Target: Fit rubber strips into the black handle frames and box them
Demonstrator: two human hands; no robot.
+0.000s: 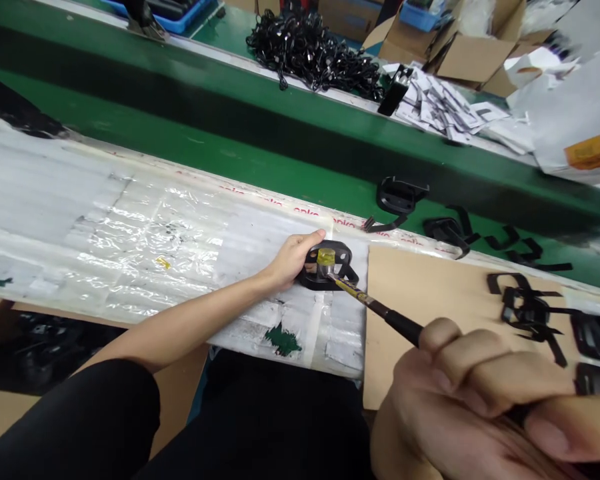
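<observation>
My left hand (293,260) is closed on the left edge of a black plastic bracket (351,273), holding it against the plastic-wrapped bench surface. In my right hand (470,393), close to the camera, is the dark handle of a hammer (400,325). Its metal head, with a yellow top, is over the middle of the bracket and hides part of it. Whether the head touches the bracket I cannot tell.
To the right, a cardboard sheet (410,280) carries several black parts (525,307). More black brackets (400,195) lie on the green belt (260,170). Behind are a pile of black cables (315,50), white leaflets (440,103) and open cartons (473,60). A box of dark parts (40,353) is at lower left.
</observation>
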